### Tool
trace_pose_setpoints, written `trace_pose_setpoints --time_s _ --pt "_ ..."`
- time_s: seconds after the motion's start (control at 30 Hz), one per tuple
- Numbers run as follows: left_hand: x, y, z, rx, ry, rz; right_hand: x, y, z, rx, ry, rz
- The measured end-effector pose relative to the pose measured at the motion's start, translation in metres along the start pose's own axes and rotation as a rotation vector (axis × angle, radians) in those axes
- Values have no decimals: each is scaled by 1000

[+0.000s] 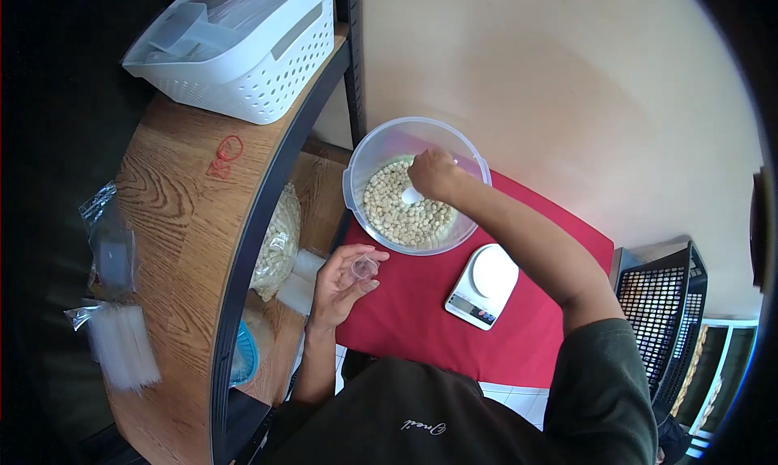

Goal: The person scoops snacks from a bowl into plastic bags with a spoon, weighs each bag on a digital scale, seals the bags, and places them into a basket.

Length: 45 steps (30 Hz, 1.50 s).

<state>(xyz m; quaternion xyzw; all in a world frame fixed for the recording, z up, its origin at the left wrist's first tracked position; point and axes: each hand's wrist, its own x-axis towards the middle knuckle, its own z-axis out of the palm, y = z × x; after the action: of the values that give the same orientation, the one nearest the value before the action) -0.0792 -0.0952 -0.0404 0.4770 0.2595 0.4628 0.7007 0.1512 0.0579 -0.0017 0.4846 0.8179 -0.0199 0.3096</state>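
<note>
My left hand (344,285) holds a small clear plastic cup (365,266) between thumb and fingers, just in front of a large clear round tub (356,214). Many small pale pieces (397,218) lie in the tub. Over the tub, my right hand (434,175) is closed, and a white scoop (412,195) shows beneath it, touching the pale pieces; its handle is hidden by the hand. To the right of the tub's front, a white kitchen scale (470,299) with a round top stands on the red cloth (405,319), with nothing on its plate.
A wooden shelf (178,246) on the left carries a white basket (267,84), red rubber bands (229,149) and clear plastic bags (123,347). Below it are a large bag of pale pieces (278,246) and a blue basket (245,355). Black crates (660,303) stand at the right.
</note>
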Motion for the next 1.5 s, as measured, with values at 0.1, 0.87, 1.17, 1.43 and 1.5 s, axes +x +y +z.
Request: trace_pose_setpoints --time_s 0.1,0.87,1.17,1.43,1.5 --pt "6 -2 1 -30 8 74 8 -3 8 45 -19 -2" --pt "9 11 0 66 47 110 1 11 6 343 -65 11" --pt "37 37 6 176 152 171 -14 40 -7 394 -6 -218" --pt "80 46 34 704 316 325 -105 72 -74 499 207 -71" --pt "89 46 41 766 324 328 -124 78 -86 499 198 -36"
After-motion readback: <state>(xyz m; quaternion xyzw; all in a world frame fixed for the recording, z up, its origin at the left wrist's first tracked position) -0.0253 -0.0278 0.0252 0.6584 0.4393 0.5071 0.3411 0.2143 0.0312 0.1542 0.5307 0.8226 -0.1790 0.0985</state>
